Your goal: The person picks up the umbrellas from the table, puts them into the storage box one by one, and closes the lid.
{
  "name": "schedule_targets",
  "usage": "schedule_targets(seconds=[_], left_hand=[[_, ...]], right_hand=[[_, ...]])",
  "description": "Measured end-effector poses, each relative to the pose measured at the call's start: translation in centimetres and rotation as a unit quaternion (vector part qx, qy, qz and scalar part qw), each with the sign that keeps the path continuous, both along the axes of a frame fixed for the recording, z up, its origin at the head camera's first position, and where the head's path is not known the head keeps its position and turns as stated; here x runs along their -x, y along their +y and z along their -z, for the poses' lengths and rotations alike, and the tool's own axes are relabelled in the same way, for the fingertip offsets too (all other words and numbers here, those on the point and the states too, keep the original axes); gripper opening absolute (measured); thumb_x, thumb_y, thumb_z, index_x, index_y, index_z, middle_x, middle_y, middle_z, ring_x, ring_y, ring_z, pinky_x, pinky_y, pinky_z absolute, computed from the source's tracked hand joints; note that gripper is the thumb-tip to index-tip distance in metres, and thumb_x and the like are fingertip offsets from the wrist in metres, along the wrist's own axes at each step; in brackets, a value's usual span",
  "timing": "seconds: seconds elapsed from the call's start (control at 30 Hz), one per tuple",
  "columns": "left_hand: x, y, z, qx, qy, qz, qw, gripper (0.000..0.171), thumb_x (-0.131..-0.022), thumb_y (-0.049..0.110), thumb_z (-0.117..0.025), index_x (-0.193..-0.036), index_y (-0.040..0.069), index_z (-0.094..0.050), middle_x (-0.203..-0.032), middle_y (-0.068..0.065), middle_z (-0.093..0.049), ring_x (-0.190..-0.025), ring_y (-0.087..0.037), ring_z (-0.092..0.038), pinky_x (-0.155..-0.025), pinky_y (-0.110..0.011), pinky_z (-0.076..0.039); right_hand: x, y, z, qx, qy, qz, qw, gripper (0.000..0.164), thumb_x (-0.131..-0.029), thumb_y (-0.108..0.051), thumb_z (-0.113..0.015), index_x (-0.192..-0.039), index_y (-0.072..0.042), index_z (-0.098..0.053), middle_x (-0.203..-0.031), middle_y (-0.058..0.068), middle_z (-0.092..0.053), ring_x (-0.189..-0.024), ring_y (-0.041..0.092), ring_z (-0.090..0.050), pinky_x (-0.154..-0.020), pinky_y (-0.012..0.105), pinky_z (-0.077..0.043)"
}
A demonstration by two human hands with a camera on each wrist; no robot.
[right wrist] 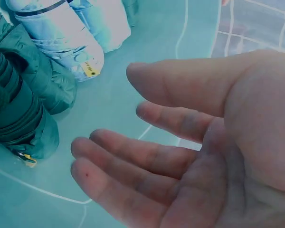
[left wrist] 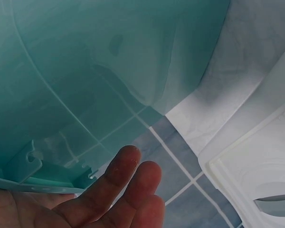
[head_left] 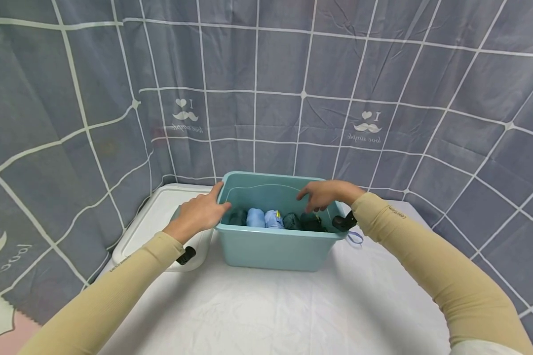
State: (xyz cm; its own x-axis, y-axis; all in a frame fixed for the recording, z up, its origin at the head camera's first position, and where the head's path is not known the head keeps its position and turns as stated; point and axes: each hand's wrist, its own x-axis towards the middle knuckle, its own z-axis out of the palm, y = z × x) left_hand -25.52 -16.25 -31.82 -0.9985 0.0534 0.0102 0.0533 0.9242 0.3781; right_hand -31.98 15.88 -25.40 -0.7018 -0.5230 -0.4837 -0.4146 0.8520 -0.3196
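Observation:
A teal plastic bin (head_left: 275, 251) stands on a white-covered table. Inside it lies a row of rolled fabric bundles: two light blue bundles (head_left: 255, 218) in the middle, dark green bundles (head_left: 291, 221) on either side. One light blue roll (right wrist: 61, 42) shows a black band and a yellow tag in the right wrist view. My left hand (head_left: 201, 211) is at the bin's left rim, its fingers (left wrist: 121, 171) extended outside the wall. Over the right part of the bin hovers my right hand (head_left: 323, 193), fingers loosely bent, above the dark green rolls (right wrist: 23, 104) and holding nothing.
A white lid (head_left: 144, 224) lies on the table left of the bin, partly behind the left arm. Near the bin's right side is a blue strap loop (head_left: 355, 238). Grey checked curtains (head_left: 275, 118) hang close behind and at both sides.

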Motion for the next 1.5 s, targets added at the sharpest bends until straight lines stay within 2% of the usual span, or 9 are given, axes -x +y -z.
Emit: schedule_targets(seconds=[0.13,0.27,0.37,0.5,0.6,0.87,1.07,1.27,1.5], left_hand=[[-0.1,-0.1,-0.1,0.002,0.000,-0.002,1.0000,0.077,-0.098,0.051,-0.041,-0.163,0.022,-0.012,-0.141,-0.025,-0.056,-0.111,-0.044,-0.064,-0.079,-0.056,-0.048],[-0.1,-0.1,-0.2,0.002,0.000,-0.001,1.0000,0.077,-0.098,0.051,-0.040,-0.163,0.022,-0.012,-0.141,-0.025,-0.057,-0.111,-0.044,-0.064,-0.078,-0.056,-0.048],[-0.1,-0.1,-0.1,0.003,-0.004,0.002,1.0000,0.077,-0.098,0.051,-0.040,-0.164,0.022,-0.010,-0.142,-0.025,-0.055,-0.112,-0.044,-0.063,-0.078,-0.056,-0.048],[0.0,0.0,0.0,0.003,-0.005,0.003,1.0000,0.078,-0.098,0.051,-0.039,-0.164,0.022,-0.010,-0.143,-0.025,-0.055,-0.114,-0.044,-0.063,-0.079,-0.057,-0.048],[0.0,0.1,-0.1,0.003,-0.003,0.002,1.0000,0.078,-0.097,0.052,-0.040,-0.164,0.022,-0.010,-0.143,-0.025,-0.055,-0.113,-0.044,-0.063,-0.080,-0.057,-0.048],[-0.1,0.0,-0.2,0.002,-0.005,0.007,1.0000,0.077,-0.098,0.049,-0.039,-0.163,0.022,-0.010,-0.142,-0.024,-0.056,-0.113,-0.044,-0.063,-0.080,-0.059,-0.047],[-0.1,0.0,-0.1,-0.001,-0.007,0.007,0.9999,0.076,-0.099,0.049,-0.040,-0.164,0.022,-0.009,-0.141,-0.024,-0.057,-0.112,-0.044,-0.064,-0.078,-0.057,-0.047],[-0.1,0.0,-0.1,0.001,-0.006,0.004,1.0000,0.077,-0.098,0.050,-0.039,-0.163,0.023,-0.010,-0.141,-0.023,-0.057,-0.112,-0.044,-0.064,-0.080,-0.058,-0.047],[-0.1,0.0,-0.1,0.001,-0.008,0.004,1.0000,0.077,-0.098,0.050,-0.039,-0.164,0.024,-0.009,-0.142,-0.024,-0.056,-0.113,-0.044,-0.063,-0.082,-0.060,-0.047]], right_hand=[[-0.6,0.1,-0.1,-0.006,-0.021,-0.010,1.000,0.043,-0.098,-0.011,-0.058,-0.140,-0.002,-0.056,-0.104,0.011,-0.070,-0.090,0.021,-0.066,-0.082,0.034,-0.056],[-1.0,-0.2,0.2,-0.034,-0.062,-0.036,0.997,0.039,-0.098,-0.012,-0.056,-0.135,0.000,-0.060,-0.119,0.014,-0.070,-0.102,0.024,-0.070,-0.090,0.039,-0.056],[-1.2,-0.4,0.6,-0.056,-0.090,-0.051,0.993,0.035,-0.099,-0.015,-0.055,-0.131,-0.003,-0.064,-0.114,0.006,-0.071,-0.095,0.016,-0.068,-0.092,0.042,-0.056],[-1.1,-0.4,1.0,-0.066,-0.125,-0.067,0.988,0.029,-0.100,-0.018,-0.054,-0.121,-0.010,-0.072,-0.095,-0.004,-0.069,-0.072,0.007,-0.056,-0.073,0.030,-0.054],[-1.0,-0.4,1.0,-0.064,-0.153,-0.070,0.984,0.028,-0.101,-0.019,-0.052,-0.118,-0.011,-0.073,-0.089,-0.005,-0.066,-0.068,0.006,-0.052,-0.063,0.022,-0.047],[-0.9,-0.4,1.1,-0.061,-0.215,-0.046,0.974,0.037,-0.104,-0.020,-0.047,-0.134,-0.007,-0.064,-0.122,0.001,-0.069,-0.099,0.006,-0.064,-0.088,0.028,-0.054],[-0.6,0.1,0.9,-0.049,-0.194,-0.048,0.979,0.042,-0.105,-0.022,-0.046,-0.142,-0.006,-0.056,-0.128,0.004,-0.067,-0.109,0.011,-0.064,-0.100,0.041,-0.051],[-0.1,1.3,-0.5,0.027,-0.136,-0.040,0.990,0.047,-0.106,-0.025,-0.048,-0.149,-0.008,-0.048,-0.132,0.012,-0.065,-0.123,0.026,-0.063,-0.103,0.048,-0.048],[0.4,3.2,-1.7,0.103,-0.065,-0.018,0.992,0.046,-0.105,-0.027,-0.051,-0.149,-0.015,-0.049,-0.134,0.008,-0.063,-0.122,0.025,-0.061,-0.103,0.048,-0.048]])
